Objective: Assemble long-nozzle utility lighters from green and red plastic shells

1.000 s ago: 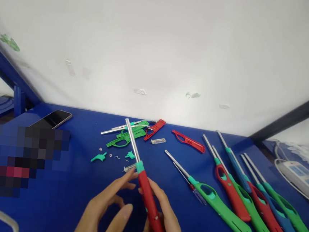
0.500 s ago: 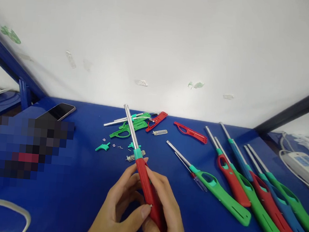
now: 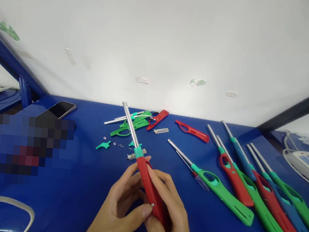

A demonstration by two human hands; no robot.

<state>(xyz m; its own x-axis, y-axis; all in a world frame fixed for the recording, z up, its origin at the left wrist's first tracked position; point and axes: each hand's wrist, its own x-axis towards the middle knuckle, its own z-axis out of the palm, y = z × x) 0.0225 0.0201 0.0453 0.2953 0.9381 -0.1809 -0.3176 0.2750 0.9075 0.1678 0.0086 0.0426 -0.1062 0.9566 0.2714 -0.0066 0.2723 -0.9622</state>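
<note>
A red lighter with a long metal tube and a teal collar is held upright at a tilt, its tube pointing up and left. My left hand grips it from the left, thumb tip at a small pale spot on the handle's edge. My right hand is wrapped round the handle from the right, hiding its lower end. Beyond them lie a clear inner part, a teal trigger piece, open green shells and a red shell.
Several red, green and blue lighters lie at the right, the nearest one green, beside a screwdriver. Another red shell lies at the back. A phone is at the back left, a white cable at the front left.
The view has shifted slightly. Both hands keep their hold on the red lighter, which has barely moved, its tube tip a little further left.
</note>
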